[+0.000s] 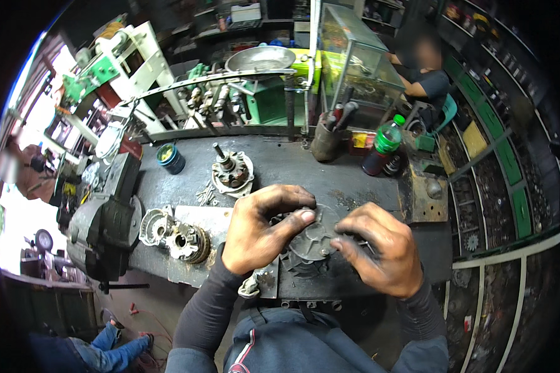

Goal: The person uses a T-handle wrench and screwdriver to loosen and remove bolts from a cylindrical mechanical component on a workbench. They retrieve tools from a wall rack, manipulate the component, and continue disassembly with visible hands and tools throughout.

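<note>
A dark round metal part, which looks like an alternator housing (311,245), stands on the bench right in front of me. At its far left edge is my left hand (261,227), its fingers curled and the thumb close to the index finger; what lies between them cannot be made out. My right hand (382,248) hovers at the right side of the housing, fingers bent and thumb brought near the index finger. Anything it pinches is too small or dark to name. Further off stands a rotor (230,171) with its shaft upright in a pale end housing, several bolts (208,194) beside it.
Left lie an opened housing with copper windings (190,242) and a large bench vise (102,230). A blue can (170,158), a tool holder (323,144) and a green-capped bottle (384,146) stand at the back. Another person (426,78) sits beyond the glass case (361,59).
</note>
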Tool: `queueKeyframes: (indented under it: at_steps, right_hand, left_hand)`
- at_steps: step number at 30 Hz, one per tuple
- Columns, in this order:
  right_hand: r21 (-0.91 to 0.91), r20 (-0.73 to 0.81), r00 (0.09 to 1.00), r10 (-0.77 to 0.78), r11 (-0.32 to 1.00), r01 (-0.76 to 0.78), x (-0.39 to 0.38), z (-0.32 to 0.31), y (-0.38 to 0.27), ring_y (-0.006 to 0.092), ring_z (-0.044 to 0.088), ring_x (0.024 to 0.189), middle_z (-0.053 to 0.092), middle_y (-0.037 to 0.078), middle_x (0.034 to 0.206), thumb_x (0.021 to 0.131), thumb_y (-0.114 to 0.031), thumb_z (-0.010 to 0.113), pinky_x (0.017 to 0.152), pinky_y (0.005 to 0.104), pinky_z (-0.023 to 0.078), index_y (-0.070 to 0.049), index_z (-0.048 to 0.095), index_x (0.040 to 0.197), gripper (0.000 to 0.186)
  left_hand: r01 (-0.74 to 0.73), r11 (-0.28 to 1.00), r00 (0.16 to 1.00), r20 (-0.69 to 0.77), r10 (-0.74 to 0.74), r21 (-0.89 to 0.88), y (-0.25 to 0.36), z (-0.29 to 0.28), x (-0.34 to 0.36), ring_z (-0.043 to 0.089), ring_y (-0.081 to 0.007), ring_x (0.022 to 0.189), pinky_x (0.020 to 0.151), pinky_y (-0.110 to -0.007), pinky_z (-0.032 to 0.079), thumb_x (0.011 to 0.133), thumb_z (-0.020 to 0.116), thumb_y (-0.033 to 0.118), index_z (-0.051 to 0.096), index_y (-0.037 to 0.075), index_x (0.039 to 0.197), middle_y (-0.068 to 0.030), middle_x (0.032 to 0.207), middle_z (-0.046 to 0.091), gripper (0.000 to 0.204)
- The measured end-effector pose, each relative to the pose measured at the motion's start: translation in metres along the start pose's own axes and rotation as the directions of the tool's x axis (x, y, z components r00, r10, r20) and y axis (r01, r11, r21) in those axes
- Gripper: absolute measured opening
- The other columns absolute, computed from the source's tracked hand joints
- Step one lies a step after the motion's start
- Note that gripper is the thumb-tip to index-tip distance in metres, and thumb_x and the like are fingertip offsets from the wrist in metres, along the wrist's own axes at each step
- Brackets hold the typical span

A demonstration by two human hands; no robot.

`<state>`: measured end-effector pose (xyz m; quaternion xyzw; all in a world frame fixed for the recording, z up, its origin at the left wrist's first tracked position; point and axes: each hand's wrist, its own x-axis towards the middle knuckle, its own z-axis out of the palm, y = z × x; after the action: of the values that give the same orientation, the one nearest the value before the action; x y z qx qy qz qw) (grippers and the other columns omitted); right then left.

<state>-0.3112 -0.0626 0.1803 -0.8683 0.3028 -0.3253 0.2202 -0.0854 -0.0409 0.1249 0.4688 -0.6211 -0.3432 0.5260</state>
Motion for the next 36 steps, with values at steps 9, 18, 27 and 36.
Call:
queueKeyframes:
  at_steps: [9, 18, 27, 36]
  right_hand:
    - [-0.188, 0.235, 0.956, -0.177, 0.956, 0.223, -0.004, 0.007, -0.014, 0.0306, 0.061, 0.083, 0.056, 0.013, 0.093, 0.076, -0.006, 0.074, 0.075, 0.0402, 0.052, 0.001, 0.065, 0.108, 0.034]
    - [-0.298, 0.335, 0.94, 0.058, 0.953, 0.047, -0.001, -0.004, -0.023, 0.0284, 0.064, 0.085, 0.063, 0.012, 0.099, 0.076, -0.014, 0.08, 0.077, 0.0388, 0.054, -0.002, 0.068, 0.108, 0.036]
    - [-0.181, 0.207, 0.971, 0.12, 0.98, -0.083, 0.015, 0.001, -0.042, 0.0293, 0.066, 0.077, 0.068, 0.013, 0.097, 0.072, -0.007, 0.084, 0.067, 0.0385, 0.053, -0.001, 0.071, 0.101, 0.032]
    - [-0.272, 0.29, 0.952, 0.101, 0.962, -0.019, 0.008, 0.005, -0.05, 0.0256, 0.068, 0.084, 0.068, 0.011, 0.104, 0.08, -0.005, 0.072, 0.077, 0.0357, 0.056, -0.002, 0.071, 0.103, 0.023]
  left_hand:
    - [0.34, 0.862, 0.92, 0.325, -0.22, -0.377, 0.009, -0.017, 0.015, 0.06, -0.0152, 0.121, 0.104, -0.034, 0.049, 0.101, 0.066, 0.008, 0.06, -0.002, 0.137, -0.0101, 0.127, 0.067, 0.038]
    - [0.149, 0.957, 0.939, 0.34, -0.058, -0.247, -0.01, -0.021, 0.036, 0.069, -0.0167, 0.101, 0.09, -0.032, 0.055, 0.071, 0.095, 0.007, 0.068, 0.001, 0.09, -0.011, 0.106, 0.073, 0.034]
    - [-0.053, 0.938, 0.724, 0.634, 0.272, -0.342, -0.033, -0.036, 0.071, 0.067, -0.0246, 0.115, 0.099, -0.037, 0.051, 0.079, 0.089, 0.022, 0.077, 0.003, 0.107, -0.0136, 0.121, 0.072, 0.036]
    - [0.034, 0.927, 0.723, 0.65, 0.236, -0.373, -0.035, -0.03, 0.079, 0.066, -0.0267, 0.117, 0.102, -0.04, 0.049, 0.074, 0.093, 0.022, 0.073, 0.004, 0.111, -0.0129, 0.12, 0.071, 0.046]
